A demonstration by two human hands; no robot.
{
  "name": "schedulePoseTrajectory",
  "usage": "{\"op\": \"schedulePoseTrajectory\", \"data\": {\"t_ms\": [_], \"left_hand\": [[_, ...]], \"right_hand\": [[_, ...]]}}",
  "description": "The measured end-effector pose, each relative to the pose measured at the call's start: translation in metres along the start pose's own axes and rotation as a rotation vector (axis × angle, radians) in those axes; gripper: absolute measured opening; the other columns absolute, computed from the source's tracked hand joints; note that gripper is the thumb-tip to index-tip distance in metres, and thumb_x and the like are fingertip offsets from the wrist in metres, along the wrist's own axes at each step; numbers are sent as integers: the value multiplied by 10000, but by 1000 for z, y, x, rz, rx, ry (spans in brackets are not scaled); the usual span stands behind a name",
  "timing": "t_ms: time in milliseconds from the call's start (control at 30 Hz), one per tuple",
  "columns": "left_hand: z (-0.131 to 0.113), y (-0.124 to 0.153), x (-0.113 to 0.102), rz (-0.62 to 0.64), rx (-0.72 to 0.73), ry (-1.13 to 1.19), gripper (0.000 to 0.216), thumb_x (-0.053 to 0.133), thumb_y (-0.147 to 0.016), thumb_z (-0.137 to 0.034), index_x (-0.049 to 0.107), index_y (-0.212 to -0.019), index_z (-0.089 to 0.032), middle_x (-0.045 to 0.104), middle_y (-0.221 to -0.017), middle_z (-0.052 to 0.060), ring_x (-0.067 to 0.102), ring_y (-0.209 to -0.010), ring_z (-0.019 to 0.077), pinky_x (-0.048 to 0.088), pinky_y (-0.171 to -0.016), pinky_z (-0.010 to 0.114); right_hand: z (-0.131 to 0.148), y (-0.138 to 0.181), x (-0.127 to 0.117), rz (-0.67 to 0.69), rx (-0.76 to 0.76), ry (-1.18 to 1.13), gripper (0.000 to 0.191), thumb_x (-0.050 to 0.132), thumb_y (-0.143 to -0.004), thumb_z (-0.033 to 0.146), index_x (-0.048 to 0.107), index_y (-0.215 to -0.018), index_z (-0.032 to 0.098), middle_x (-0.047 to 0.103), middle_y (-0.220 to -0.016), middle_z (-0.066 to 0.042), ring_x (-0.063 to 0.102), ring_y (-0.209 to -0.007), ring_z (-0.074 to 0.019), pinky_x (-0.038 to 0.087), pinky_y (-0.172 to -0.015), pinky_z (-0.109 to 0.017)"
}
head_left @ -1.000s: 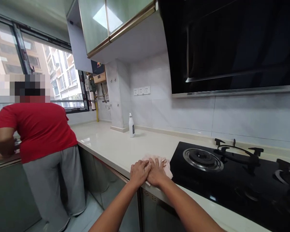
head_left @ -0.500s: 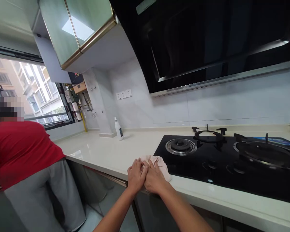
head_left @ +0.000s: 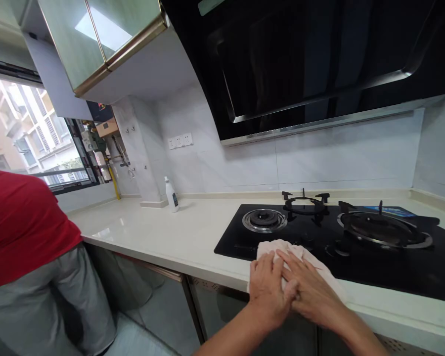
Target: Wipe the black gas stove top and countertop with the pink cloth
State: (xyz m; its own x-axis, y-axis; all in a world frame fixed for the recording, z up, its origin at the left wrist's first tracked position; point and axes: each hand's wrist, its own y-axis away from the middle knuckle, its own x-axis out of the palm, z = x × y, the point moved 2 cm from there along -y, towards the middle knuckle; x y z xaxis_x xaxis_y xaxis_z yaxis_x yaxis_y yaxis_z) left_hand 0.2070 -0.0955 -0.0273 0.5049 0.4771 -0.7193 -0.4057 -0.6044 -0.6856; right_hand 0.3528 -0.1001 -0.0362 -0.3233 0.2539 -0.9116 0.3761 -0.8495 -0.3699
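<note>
A pale pink cloth (head_left: 321,264) lies bunched over the front edge of the black glass cooktop (head_left: 233,241) and onto the counter's front strip. My left hand (head_left: 269,291) presses on its left part, fingers bent and close together. Beside it, with the thumbs touching or overlapping, my right hand (head_left: 311,289) grips the cloth's middle, fingers stretched over it. Parts of the cloth are hidden under both palms. Just beyond the hands are the control knobs (head_left: 339,248) and the left burner (head_left: 264,220).
A white bottle (head_left: 171,194) stands on the pale counter (head_left: 133,228) near the wall pillar. Round burners with black pan supports (head_left: 306,205) occupy the cooktop. The black range hood (head_left: 300,64) slants overhead. A person in a red top (head_left: 25,222) stands at the left.
Both hands and the cloth have moved right, from the counter beside the cooktop's left corner onto its front edge. The view has turned somewhat to the right.
</note>
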Motion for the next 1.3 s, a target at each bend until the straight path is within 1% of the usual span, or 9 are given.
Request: {"op": "schedulePoseTrajectory", "data": {"t_ms": [167, 367, 533, 633, 800, 933, 1033, 1167, 1300], "left_hand": [[-54, -5, 38, 13, 99, 6, 759, 415, -942, -730, 510, -1465, -188, 528, -1496, 159, 502, -1336, 373, 430, -1073, 559], [-80, -5, 59, -51, 269, 39, 806, 437, -925, -753, 445, -1502, -189, 527, -1491, 168, 514, -1330, 369, 456, -1046, 523], [-60, -2, 50, 40, 307, 135, 665, 526, -946, -629, 468, -1445, -194, 559, -1442, 135, 514, -1318, 310, 484, -991, 452], [-40, 2, 39, 89, 278, 165, 671, 655, -880, -579, 484, -1414, -211, 562, -1435, 122, 517, -1309, 302, 496, -968, 444], [14, 15, 1, 113, 136, 319, 579, 697, -851, -398, 542, -1390, -254, 560, -1463, 104, 496, -1360, 284, 436, -1096, 481], [53, 9, -35, 80, -97, 548, 436, 530, -892, -252, 637, -1315, -250, 598, -1443, 93, 545, -1336, 241, 446, -1121, 440], [45, -8, -50, 66, -109, 497, 424, 507, -905, -242, 661, -1299, -267, 624, -1422, 60, 537, -1344, 243, 407, -1157, 453], [7, -29, -43, 337, 116, 318, 265, 583, -918, -325, 760, -1114, -307, 742, -1208, 10, 599, -1242, 264, 415, -1127, 467], [-2, -38, -34, 497, 185, 213, 316, 611, -917, -474, 754, -1156, -326, 662, -1372, 28, 534, -1334, 317, 377, -1135, 540]], "right_hand": [[-64, 57, -5, -89, 23, 170, 698, 537, -927, 532, 362, -1573, 334, 242, -1671, -34, 244, -1531, -289, 311, -1204, -522], [-107, 101, -1, -289, -76, 429, 702, 590, -792, 375, 507, -1488, 330, 357, -1628, -41, 373, -1465, -335, 466, -1039, -514], [-73, 96, 13, -404, 19, 556, 659, 517, -742, 242, 577, -1398, 258, 388, -1609, -90, 293, -1486, -423, 428, -995, -639], [-46, 79, 23, -403, 75, 560, 644, 520, -755, 223, 562, -1397, 223, 373, -1615, -112, 258, -1495, -437, 444, -969, -627], [-4, 34, 36, -281, 75, 422, 795, 594, -684, 180, 504, -1469, 270, 318, -1646, -85, 185, -1520, -433, 339, -1103, -655], [33, -10, 38, -131, 107, 255, 809, 687, -726, 266, 474, -1506, 308, 272, -1666, -69, 122, -1529, -455, 192, -1177, -707], [55, -43, 42, -25, 61, 154, 766, 693, -806, 318, 449, -1532, 318, 325, -1643, -77, 181, -1515, -459, 176, -1184, -719], [68, -72, 47, -29, 6, 104, 535, 566, -974, 404, 482, -1500, 360, 431, -1586, -47, 347, -1457, -372, 273, -1182, -663], [78, -87, 46, -66, -38, 96, 505, 610, -970, 504, 535, -1420, 288, 433, -1555, -94, 420, -1396, -319, 342, -1159, -616]]}}
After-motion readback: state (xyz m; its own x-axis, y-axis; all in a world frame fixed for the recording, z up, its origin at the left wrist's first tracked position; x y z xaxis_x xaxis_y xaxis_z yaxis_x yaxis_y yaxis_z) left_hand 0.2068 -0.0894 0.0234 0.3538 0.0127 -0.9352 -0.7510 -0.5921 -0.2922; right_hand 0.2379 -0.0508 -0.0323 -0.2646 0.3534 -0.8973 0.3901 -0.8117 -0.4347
